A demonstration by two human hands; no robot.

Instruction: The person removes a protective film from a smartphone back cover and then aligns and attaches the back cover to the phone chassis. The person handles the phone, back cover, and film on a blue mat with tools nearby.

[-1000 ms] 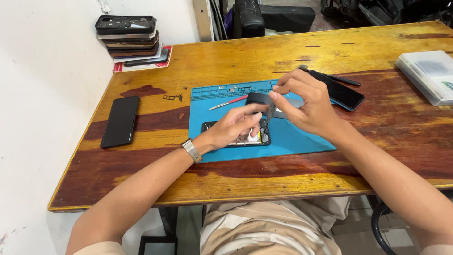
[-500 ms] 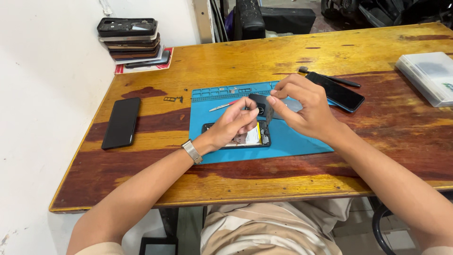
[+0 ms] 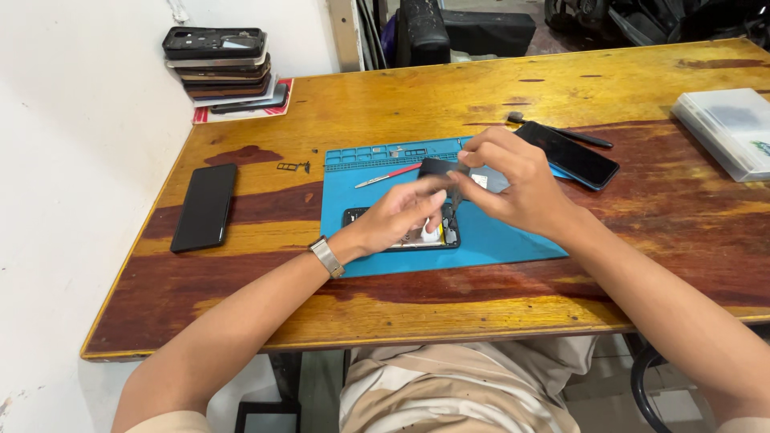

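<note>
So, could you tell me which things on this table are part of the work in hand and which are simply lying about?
In use:
left hand
right hand
opened phone
dark panel
blue mat

Lying about:
black phone
second phone
stack of phones
red-handled tool
clear box

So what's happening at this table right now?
A person sits at a wooden table working with both hands over a blue mat. An opened phone lies on the mat. The left hand rests on it, fingers near its right end. The right hand holds a dark flat panel raised just above it. A red-handled tool lies on the mat, a black phone to the left, a phone stack in the far corner.
</note>
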